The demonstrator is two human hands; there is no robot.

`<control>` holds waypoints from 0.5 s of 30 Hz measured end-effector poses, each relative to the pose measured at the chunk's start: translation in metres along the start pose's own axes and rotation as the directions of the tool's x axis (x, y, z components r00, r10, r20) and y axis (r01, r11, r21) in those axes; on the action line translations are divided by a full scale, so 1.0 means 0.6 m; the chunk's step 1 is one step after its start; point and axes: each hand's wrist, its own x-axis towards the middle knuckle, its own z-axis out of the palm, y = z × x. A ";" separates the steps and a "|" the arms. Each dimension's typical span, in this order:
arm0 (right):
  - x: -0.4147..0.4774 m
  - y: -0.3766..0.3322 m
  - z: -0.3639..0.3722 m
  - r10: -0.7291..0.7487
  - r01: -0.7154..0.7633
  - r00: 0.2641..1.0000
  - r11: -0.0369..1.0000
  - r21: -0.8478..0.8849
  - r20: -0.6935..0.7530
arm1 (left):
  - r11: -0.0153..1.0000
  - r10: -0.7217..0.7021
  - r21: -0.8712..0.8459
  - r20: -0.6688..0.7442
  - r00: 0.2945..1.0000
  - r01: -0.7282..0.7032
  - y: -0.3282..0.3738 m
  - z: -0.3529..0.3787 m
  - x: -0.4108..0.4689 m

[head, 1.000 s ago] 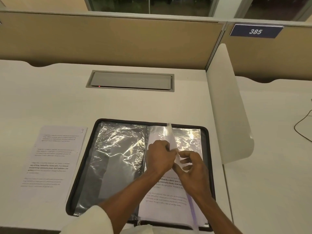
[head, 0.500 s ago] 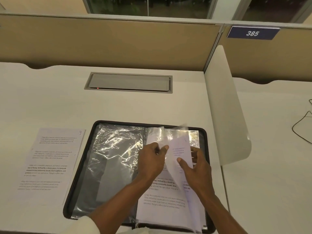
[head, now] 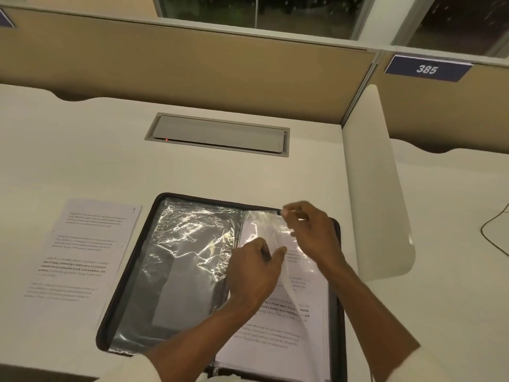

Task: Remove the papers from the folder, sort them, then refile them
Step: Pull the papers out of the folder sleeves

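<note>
We see the folder (head: 129, 274) lying open flat under both our hands, a black rectangle with rounded corners and a zip-like rim, on a smooth off-white desk (head: 82, 150). Our right hand (head: 314, 232) is raised over the folder's far right corner, its thumb and fingertips pinched narrowly on the top of a thin clear sleeve (head: 264, 227), which hangs from them as soft, milky film. Nearer to us and just left of it, our left hand (head: 253, 274) has its fingers curled and its thumb pinching the edge of a lifted page (head: 294, 271), which bows upward in a smooth curve. Beneath both wrists lie printed sheets (head: 275, 334), white with blocks of grey and bold text. Left of our left hand, the folder's other half holds crinkled sleeves (head: 192, 249), glossy and creased, catching bright glints over a dark backing. Further left, just beside the folder, a loose paper (head: 82, 255) lies flat with a handwritten 9 in its far corner. Beyond our hands a grey rectangular hatch (head: 217, 136) is set in the desk, before a tan partition (head: 192, 56). Right of our right hand stands a rounded white divider (head: 374, 188); past it are a blue plate (head: 427, 68) reading 385 and a thin dark cable (head: 493, 232).
</note>
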 end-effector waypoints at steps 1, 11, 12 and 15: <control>0.020 -0.018 0.000 0.011 -0.010 0.999 1.000 -0.019 0.048 | 0.999 0.012 0.047 -0.001 1.000 -0.012 0.009 0.001 -0.001; 0.161 -0.120 0.015 0.376 -0.048 0.843 0.765 -0.643 0.384 | 0.945 0.181 0.269 0.050 0.982 -0.188 0.047 0.016 -0.003; 0.169 -0.120 0.017 0.404 -0.045 0.823 0.748 -0.662 0.400 | 0.940 0.196 0.273 0.054 0.979 -0.203 0.049 0.020 -0.003; 0.190 -0.124 0.021 0.494 -0.043 0.741 0.710 -0.703 0.455 | 0.927 0.221 0.293 0.080 0.972 -0.235 0.051 0.028 -0.004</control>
